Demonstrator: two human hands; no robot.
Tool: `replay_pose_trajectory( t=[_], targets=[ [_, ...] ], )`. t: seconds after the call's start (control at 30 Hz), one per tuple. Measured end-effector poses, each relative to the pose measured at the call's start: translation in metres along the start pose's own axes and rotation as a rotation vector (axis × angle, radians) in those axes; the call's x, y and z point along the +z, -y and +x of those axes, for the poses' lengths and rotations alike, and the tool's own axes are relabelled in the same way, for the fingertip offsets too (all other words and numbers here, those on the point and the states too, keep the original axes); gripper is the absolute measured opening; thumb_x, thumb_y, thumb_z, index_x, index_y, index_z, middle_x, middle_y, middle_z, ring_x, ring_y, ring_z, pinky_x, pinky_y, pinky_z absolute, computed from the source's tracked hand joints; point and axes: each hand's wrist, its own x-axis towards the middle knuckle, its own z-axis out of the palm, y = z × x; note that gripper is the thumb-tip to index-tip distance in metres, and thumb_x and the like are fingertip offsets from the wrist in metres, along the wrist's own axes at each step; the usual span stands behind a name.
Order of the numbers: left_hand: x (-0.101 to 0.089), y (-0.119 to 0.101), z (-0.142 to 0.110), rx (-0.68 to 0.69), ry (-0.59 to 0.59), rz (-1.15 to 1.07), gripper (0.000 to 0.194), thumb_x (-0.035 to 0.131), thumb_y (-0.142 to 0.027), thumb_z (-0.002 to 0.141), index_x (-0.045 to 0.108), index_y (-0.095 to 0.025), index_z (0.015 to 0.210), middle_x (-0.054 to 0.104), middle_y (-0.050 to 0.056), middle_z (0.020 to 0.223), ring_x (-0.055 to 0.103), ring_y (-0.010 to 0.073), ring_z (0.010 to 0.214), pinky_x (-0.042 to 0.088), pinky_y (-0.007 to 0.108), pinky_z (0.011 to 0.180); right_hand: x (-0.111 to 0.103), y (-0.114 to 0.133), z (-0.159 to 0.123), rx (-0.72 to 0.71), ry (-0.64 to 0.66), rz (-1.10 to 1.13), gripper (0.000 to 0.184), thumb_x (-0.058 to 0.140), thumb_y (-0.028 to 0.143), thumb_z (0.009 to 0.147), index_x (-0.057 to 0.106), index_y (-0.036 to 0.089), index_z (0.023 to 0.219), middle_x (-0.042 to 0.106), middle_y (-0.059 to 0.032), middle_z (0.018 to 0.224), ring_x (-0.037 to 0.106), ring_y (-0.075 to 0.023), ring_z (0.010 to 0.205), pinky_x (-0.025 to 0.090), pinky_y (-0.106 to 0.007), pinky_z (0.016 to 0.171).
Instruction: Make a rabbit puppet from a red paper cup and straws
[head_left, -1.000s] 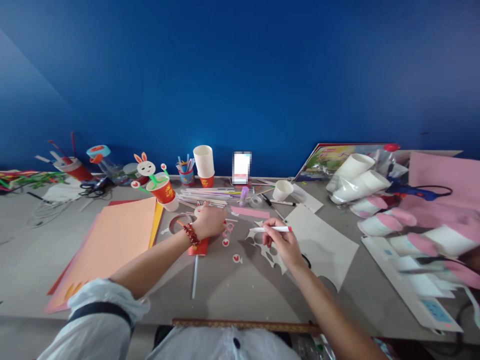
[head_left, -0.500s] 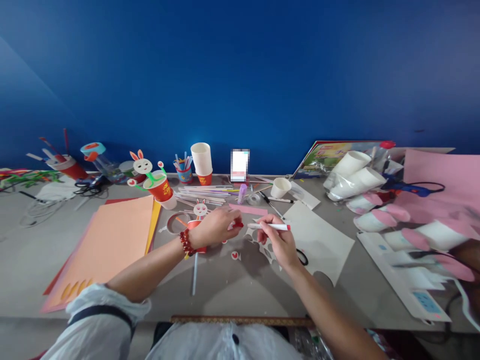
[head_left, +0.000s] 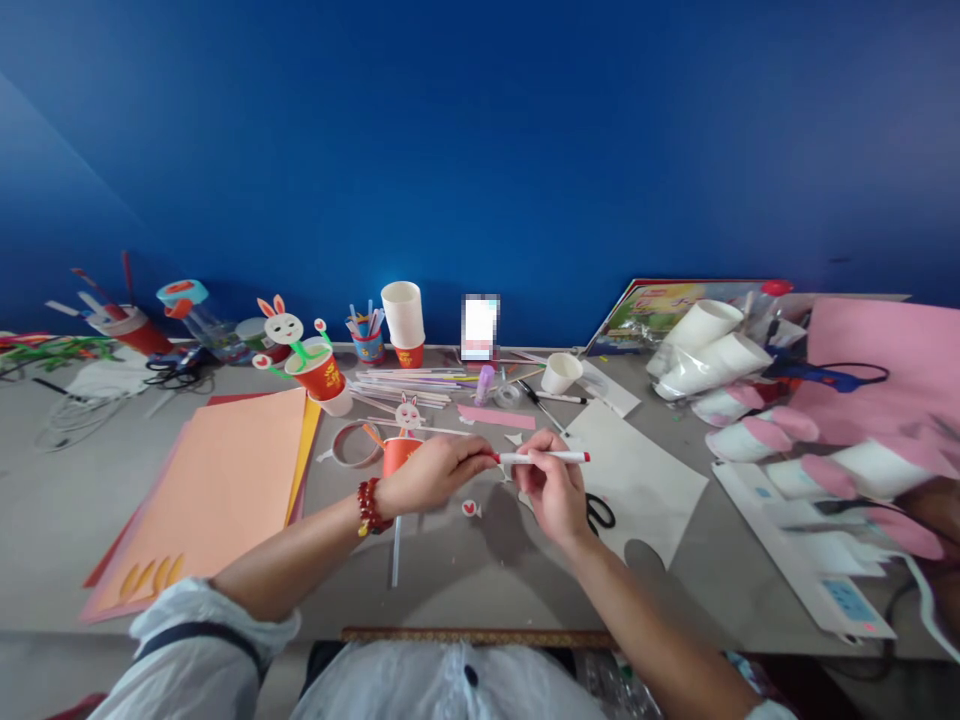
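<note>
Maybe a slack pinch drops the red cap [head_left: 496, 458]: left hand [head_left: 444, 467] grips it at nine o'clock, right hand [head_left: 553, 488] the marker [head_left: 568, 457].

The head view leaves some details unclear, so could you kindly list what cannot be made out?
All in the head view:
Small red piece: mostly covered by the left hand, so its fit on the white marker is unclear.
Red cup: lower part, hidden behind the left hand.
Upright screen: contents, blurred by pixelation.
Left sleeve: cut off by the bottom edge.
</note>
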Motion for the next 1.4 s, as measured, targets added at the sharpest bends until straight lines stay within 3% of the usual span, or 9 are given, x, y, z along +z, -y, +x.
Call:
replay_pose_trajectory(
  t=[0.23,0.4,0.5,0.6,0.8,0.93,1.1,1.2,1.4],
  targets=[
    [0.011,-0.016,-0.001,-0.043,-0.099,0.167,0.026,0.040,-0.032,0.101,0.061,-0.019,0.092,0.068,0.003,0.082,0.063,0.0172,0.074,0.041,0.025,0.064,0.027,-0.004,0.001,-0.067,-0.190,0.118,0.016,0.050,0.028,0.073,0.036,0.025,0.064,0.024,0.0090,0.043,0.026,-0.0120,0.041,0.026,-0.023,0.044],
    [0.018,-0.009,-0.003,-0.018,-0.076,0.200,0.031,0.037,-0.036,0.102,0.062,-0.020,0.097,0.069,0.004,0.085,0.065,0.0172,0.075,0.044,0.025,0.066,0.014,-0.013,-0.002,-0.085,-0.156,0.023,0.019,0.048,0.030,0.081,0.036,0.025,0.067,0.029,0.0084,0.046,0.029,-0.0119,0.041,0.027,-0.023,0.044],
    [0.012,0.005,-0.006,-0.016,-0.037,0.266,0.030,0.045,-0.045,0.099,0.063,-0.021,0.106,0.071,0.005,0.094,0.068,0.0193,0.082,0.049,0.027,0.070,-0.007,-0.011,0.006,-0.151,0.084,-0.400,0.018,0.046,0.033,0.090,0.049,0.024,0.074,0.045,0.0049,0.052,0.042,-0.0138,0.046,0.034,-0.025,0.047],
    [-0.001,0.020,-0.017,-0.018,-0.257,0.355,0.040,0.052,-0.046,0.095,0.057,-0.021,0.126,0.065,0.012,0.123,0.065,0.0249,0.106,0.053,0.035,0.085,-0.032,-0.005,0.023,-0.375,0.331,-0.978,0.013,0.051,0.029,0.093,0.063,0.024,0.095,0.068,-0.0047,0.082,0.062,-0.0212,0.078,0.048,-0.032,0.070],
    [-0.018,0.033,-0.050,0.098,-0.455,0.341,0.025,0.051,-0.028,0.096,0.062,-0.021,0.117,0.066,0.010,0.118,0.062,0.0228,0.112,0.052,0.037,0.096,-0.057,-0.003,0.060,-0.481,0.598,-1.674,0.055,0.048,-0.003,0.081,0.063,0.024,0.125,0.068,-0.0111,0.120,0.059,-0.0287,0.109,0.050,-0.039,0.083],
    [-0.012,0.034,-0.066,0.119,-0.458,0.367,0.022,0.051,-0.021,0.095,0.064,-0.022,0.112,0.069,0.008,0.112,0.065,0.0212,0.104,0.053,0.037,0.093,-0.051,-0.006,0.057,-0.503,0.599,-1.677,0.062,0.044,-0.006,0.081,0.058,0.024,0.134,0.064,-0.0111,0.129,0.057,-0.0283,0.112,0.049,-0.041,0.090],
    [0.001,0.040,-0.082,0.146,-0.476,0.331,0.019,0.053,-0.015,0.093,0.064,-0.022,0.107,0.070,0.007,0.107,0.065,0.0192,0.098,0.053,0.036,0.089,-0.031,-0.016,0.013,-0.404,0.703,-1.393,0.028,0.054,0.017,0.091,0.064,0.022,0.117,0.066,-0.0081,0.113,0.057,-0.0245,0.108,0.048,-0.039,0.093],
    [0.004,0.046,-0.092,0.140,-0.549,0.290,0.018,0.055,-0.012,0.091,0.063,-0.022,0.104,0.070,0.007,0.101,0.065,0.0185,0.094,0.053,0.035,0.086,-0.021,-0.025,-0.010,-0.344,0.802,-1.346,0.024,0.063,0.020,0.087,0.063,0.021,0.111,0.065,-0.0071,0.109,0.056,-0.0250,0.106,0.046,-0.040,0.095],
    [0.004,0.057,-0.111,-0.022,-0.731,0.213,0.011,0.053,-0.014,0.091,0.061,-0.020,0.094,0.067,0.006,0.091,0.064,0.0177,0.085,0.053,0.031,0.074,-0.013,-0.033,-0.017,-0.346,0.746,-1.437,0.019,0.061,0.016,0.084,0.060,0.020,0.103,0.061,-0.0085,0.107,0.053,-0.0258,0.102,0.045,-0.040,0.092]
  ],
)
